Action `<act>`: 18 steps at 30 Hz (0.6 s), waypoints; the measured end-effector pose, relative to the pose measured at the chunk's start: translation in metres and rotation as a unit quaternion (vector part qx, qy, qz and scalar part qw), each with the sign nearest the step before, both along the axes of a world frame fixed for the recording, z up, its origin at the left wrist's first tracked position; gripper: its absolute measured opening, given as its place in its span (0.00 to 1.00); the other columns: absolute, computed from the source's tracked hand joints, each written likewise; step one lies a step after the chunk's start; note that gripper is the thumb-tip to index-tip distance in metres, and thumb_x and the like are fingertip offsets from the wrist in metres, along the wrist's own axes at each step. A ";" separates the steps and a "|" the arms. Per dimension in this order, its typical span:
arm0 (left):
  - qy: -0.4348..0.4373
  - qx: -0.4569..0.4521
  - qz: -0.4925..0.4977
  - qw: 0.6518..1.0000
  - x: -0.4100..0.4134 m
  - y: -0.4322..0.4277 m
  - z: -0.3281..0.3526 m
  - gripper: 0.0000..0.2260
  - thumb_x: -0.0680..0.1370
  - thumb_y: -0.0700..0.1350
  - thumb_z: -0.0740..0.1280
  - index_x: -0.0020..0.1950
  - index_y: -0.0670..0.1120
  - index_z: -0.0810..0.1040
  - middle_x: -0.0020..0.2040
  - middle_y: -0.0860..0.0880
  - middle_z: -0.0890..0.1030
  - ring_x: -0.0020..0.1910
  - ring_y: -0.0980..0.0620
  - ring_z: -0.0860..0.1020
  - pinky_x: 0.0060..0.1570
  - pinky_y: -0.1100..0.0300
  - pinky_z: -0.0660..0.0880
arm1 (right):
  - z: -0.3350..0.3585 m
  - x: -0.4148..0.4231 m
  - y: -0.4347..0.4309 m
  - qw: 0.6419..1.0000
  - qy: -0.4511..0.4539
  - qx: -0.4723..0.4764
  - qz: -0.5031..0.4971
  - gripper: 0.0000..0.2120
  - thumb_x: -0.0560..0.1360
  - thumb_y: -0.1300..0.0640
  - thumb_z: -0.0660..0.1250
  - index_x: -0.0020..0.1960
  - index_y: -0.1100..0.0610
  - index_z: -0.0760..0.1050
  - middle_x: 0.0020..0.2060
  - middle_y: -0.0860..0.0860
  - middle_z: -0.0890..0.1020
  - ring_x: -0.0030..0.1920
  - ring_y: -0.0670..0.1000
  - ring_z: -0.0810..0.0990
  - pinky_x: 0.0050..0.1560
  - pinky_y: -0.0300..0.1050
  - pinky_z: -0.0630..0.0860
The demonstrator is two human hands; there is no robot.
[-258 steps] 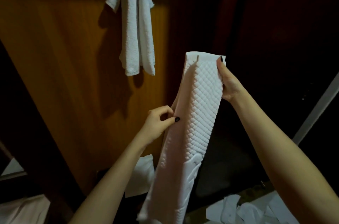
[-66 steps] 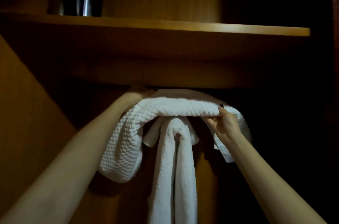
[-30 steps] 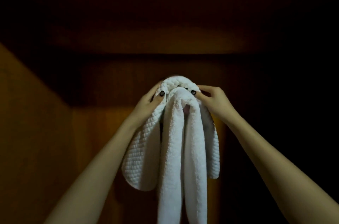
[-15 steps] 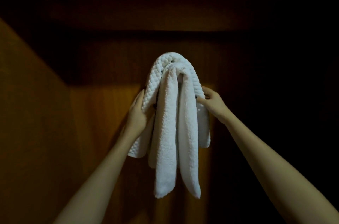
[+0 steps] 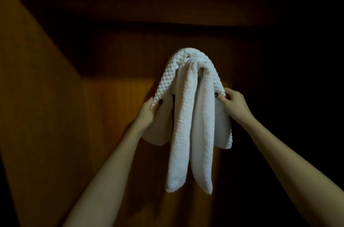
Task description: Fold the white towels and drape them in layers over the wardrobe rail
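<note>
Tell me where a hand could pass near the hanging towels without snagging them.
Open room lies between the left hand and the wooden side panel, and below the ends of the plain towel, between the forearms. The middle is crowded: the quilted towel lies over it, and the right hand pinches its right edge. Right of that is too dark to judge.

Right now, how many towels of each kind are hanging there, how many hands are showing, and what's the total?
1 quilted towel
1 terry towel
2 hands: left hand and right hand, each pinching the quilted towel
Total: 4
</note>
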State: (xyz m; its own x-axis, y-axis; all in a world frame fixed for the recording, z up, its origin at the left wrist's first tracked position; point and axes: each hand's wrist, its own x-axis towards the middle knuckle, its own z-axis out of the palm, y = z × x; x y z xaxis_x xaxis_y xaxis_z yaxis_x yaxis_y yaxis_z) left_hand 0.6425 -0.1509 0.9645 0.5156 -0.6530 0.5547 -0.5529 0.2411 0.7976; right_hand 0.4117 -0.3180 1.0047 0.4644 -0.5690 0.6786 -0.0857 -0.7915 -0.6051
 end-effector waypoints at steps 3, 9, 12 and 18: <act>0.070 -0.005 -0.011 0.997 -0.013 -0.012 -0.012 0.09 0.81 0.48 0.63 0.61 0.51 0.75 0.58 0.49 0.80 0.59 0.46 0.78 0.59 0.53 0.76 | -0.005 -0.002 0.004 1.000 -0.005 0.007 0.013 0.07 0.80 0.55 0.63 0.54 0.51 0.79 0.45 0.45 0.82 0.43 0.42 0.80 0.37 0.32 0.75; 0.090 0.023 0.020 0.995 -0.017 -0.016 -0.020 0.03 0.79 0.39 0.66 0.52 0.42 0.78 0.44 0.48 0.82 0.55 0.43 0.81 0.53 0.53 0.78 | -0.021 0.003 -0.005 0.999 0.021 0.042 0.019 0.07 0.79 0.54 0.65 0.55 0.52 0.78 0.46 0.46 0.83 0.45 0.44 0.82 0.41 0.40 0.80; 0.072 0.011 -0.002 0.997 -0.022 -0.010 -0.028 0.07 0.80 0.33 0.62 0.57 0.38 0.76 0.35 0.58 0.81 0.38 0.69 0.80 0.37 0.73 0.74 | -0.037 0.002 -0.012 0.998 0.058 0.026 0.005 0.08 0.80 0.53 0.63 0.53 0.54 0.80 0.43 0.47 0.83 0.41 0.43 0.82 0.36 0.42 0.78; 0.108 0.031 -0.034 0.993 -0.042 0.000 -0.031 0.12 0.82 0.47 0.58 0.66 0.52 0.69 0.54 0.56 0.77 0.44 0.70 0.76 0.42 0.74 0.73 | -0.046 0.001 -0.001 0.991 0.064 0.092 0.070 0.11 0.82 0.51 0.61 0.53 0.53 0.81 0.47 0.50 0.84 0.47 0.46 0.83 0.47 0.46 0.79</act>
